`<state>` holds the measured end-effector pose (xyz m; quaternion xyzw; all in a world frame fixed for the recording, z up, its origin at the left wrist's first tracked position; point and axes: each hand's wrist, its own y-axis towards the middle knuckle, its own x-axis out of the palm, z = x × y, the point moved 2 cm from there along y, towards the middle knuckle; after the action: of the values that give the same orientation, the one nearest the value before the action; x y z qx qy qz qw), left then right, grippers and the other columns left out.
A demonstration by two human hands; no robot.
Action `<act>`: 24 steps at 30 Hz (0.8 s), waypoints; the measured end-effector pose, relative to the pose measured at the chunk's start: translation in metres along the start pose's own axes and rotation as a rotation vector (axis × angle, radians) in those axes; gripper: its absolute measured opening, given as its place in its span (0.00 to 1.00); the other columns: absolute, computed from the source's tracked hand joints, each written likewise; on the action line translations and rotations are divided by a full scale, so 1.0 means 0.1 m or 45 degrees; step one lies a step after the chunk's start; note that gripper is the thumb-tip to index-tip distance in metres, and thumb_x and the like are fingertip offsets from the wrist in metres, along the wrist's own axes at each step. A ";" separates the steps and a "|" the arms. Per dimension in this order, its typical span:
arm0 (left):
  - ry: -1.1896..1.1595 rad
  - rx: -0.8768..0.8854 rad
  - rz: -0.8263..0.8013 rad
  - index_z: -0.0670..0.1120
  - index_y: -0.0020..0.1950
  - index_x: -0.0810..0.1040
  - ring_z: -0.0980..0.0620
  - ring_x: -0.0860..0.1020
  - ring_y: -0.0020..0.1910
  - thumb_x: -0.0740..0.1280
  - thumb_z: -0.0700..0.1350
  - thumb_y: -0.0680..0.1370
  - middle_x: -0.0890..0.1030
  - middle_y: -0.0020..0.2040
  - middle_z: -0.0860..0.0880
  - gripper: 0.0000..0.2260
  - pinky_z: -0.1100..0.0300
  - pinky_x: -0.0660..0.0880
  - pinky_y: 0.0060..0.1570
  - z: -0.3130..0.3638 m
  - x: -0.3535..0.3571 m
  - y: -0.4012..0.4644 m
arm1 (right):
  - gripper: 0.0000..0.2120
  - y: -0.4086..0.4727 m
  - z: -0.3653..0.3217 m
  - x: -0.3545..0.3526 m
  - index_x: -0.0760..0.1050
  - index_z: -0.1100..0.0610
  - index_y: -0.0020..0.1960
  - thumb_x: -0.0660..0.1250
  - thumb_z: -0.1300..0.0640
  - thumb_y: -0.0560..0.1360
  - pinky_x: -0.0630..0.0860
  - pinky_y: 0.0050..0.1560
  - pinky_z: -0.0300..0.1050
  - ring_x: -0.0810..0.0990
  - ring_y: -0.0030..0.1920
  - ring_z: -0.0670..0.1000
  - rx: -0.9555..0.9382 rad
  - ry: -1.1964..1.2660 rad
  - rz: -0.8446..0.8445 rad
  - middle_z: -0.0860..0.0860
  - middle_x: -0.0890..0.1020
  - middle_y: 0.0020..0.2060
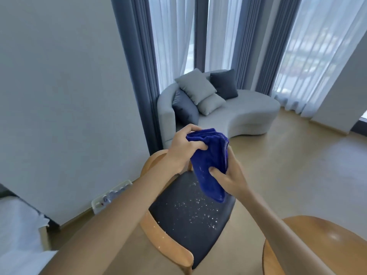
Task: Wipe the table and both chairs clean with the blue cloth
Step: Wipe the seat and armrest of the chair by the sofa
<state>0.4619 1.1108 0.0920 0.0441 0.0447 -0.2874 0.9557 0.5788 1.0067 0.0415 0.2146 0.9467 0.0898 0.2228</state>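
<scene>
No text, label, brand, number or sign can be read anywhere in this view — not on any surface or object that shows.

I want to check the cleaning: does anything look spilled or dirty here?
Yes. White specks lie scattered over the dark padded chair seat, a few on its wooden frame, and some cling to the folded blue cloth held above it by the left hand and right hand.
</scene>
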 end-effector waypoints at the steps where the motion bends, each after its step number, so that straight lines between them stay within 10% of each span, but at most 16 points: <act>1: -0.026 -0.015 0.004 0.46 0.52 0.78 0.46 0.78 0.49 0.71 0.34 0.67 0.81 0.48 0.44 0.16 0.53 0.77 0.46 -0.04 -0.12 0.01 | 0.24 0.06 -0.03 0.13 0.64 0.39 0.60 0.64 0.58 0.68 0.74 0.46 0.32 0.78 0.49 0.39 -0.002 0.005 -0.010 0.42 0.78 0.49; 12: 0.170 -0.173 -0.309 0.53 0.56 0.75 0.50 0.79 0.53 0.69 0.35 0.73 0.79 0.55 0.49 0.17 0.61 0.78 0.45 -1.27 -2.31 1.09 | 0.25 1.03 0.28 2.26 0.63 0.47 0.65 0.64 0.68 0.75 0.75 0.42 0.29 0.77 0.48 0.38 0.317 -0.043 -0.039 0.39 0.78 0.49; 20: 0.646 -0.238 -0.373 0.48 0.59 0.73 0.52 0.76 0.53 0.66 0.41 0.78 0.78 0.56 0.49 0.10 0.65 0.73 0.42 -2.11 -2.49 2.01 | 0.24 0.87 0.79 2.05 0.62 0.44 0.63 0.66 0.66 0.76 0.75 0.37 0.30 0.79 0.44 0.44 0.675 -0.319 0.108 0.37 0.77 0.45; 24: 0.990 -0.153 -0.558 0.49 0.65 0.70 0.51 0.73 0.57 0.64 0.45 0.79 0.72 0.64 0.48 0.14 0.54 0.75 0.57 -2.52 -2.08 2.28 | 0.28 0.72 1.16 1.78 0.62 0.36 0.59 0.66 0.66 0.74 0.75 0.40 0.31 0.78 0.46 0.39 0.765 -0.425 0.095 0.37 0.77 0.48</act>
<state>0.4000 1.4415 -0.1215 0.0828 0.4254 -0.4421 0.7854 0.5146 1.1590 -0.1097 0.3170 0.8728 -0.2212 0.2979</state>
